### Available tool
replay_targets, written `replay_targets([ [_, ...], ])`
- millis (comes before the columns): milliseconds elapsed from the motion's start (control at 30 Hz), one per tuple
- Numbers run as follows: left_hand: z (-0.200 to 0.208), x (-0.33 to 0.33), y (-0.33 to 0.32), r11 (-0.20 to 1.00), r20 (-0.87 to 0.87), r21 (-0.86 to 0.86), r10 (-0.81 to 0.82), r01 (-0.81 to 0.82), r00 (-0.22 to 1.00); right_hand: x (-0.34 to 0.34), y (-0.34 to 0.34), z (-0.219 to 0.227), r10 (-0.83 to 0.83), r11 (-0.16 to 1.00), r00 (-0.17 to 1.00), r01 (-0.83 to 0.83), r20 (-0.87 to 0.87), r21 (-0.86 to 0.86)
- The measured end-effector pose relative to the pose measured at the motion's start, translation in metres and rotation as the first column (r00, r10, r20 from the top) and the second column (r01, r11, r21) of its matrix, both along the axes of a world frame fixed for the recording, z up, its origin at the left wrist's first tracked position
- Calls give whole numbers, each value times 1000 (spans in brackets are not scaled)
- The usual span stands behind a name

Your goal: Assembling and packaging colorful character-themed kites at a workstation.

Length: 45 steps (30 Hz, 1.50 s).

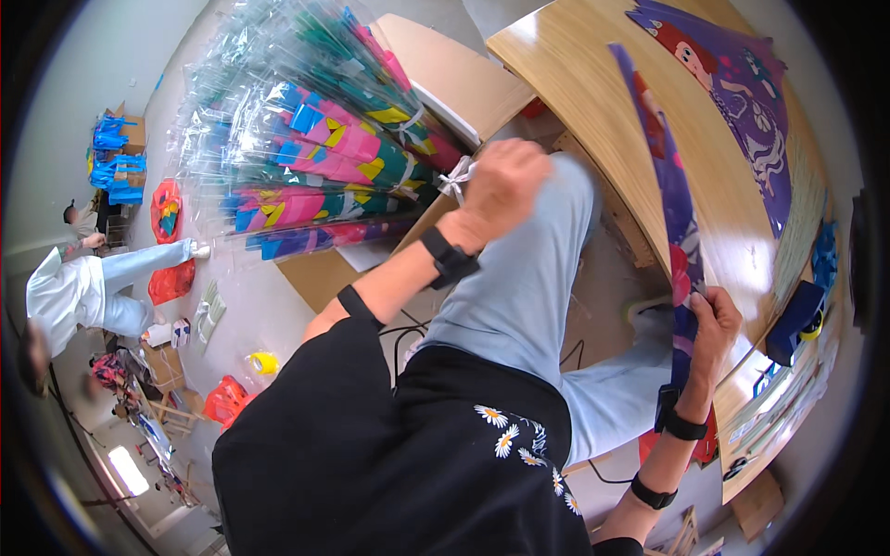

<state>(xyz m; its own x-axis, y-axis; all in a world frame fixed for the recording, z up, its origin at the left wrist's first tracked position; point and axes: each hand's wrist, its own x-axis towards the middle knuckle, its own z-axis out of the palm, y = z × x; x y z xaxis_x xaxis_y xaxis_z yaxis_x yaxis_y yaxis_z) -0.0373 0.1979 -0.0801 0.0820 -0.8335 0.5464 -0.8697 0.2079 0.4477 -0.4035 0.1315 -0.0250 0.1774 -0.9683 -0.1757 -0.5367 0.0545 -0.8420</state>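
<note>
My right hand is closed around the lower part of a long, folded purple printed kite, which stands up along the table's near edge and narrows to a point at the top. My left hand, slightly blurred, is curled into a fist above my knee. Whether anything is inside it is hidden. Beside that fist is a white tie at the end of bundled folded kites in clear sleeves. Flat on the table lies another purple kite with a printed red-haired figure.
An open cardboard box stands behind the bundles. On the table are a dark blue tape dispenser, thin pale rods and scissors. Yellow tape and red bags lie on the floor. A person in white is far left.
</note>
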Motion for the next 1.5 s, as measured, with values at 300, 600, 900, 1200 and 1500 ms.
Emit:
replay_targets([
  [300, -192, 73, 56, 903, 648, 427, -261, -57, 716, -1, 7, -5, -54, 996, 998, 55, -17, 70],
  [600, -168, 79, 60, 901, 596, 429, -235, -57, 768, -1, 13, -9, -93, 993, 996, 93, -1, 71],
  [900, -150, 90, 64, 823, -115, 524, 323, -219, 939, 3, 17, -12, -113, 992, 992, 108, 62, 68],
  [1200, -150, 95, 70, 738, -350, 668, 419, -90, 838, -3, 24, -11, -123, 990, 989, 117, 82, 75],
  [1500, -118, 85, 83, 885, -381, 389, 408, -256, 830, -4, 27, -12, -83, 996, 990, 79, 110, 41],
])
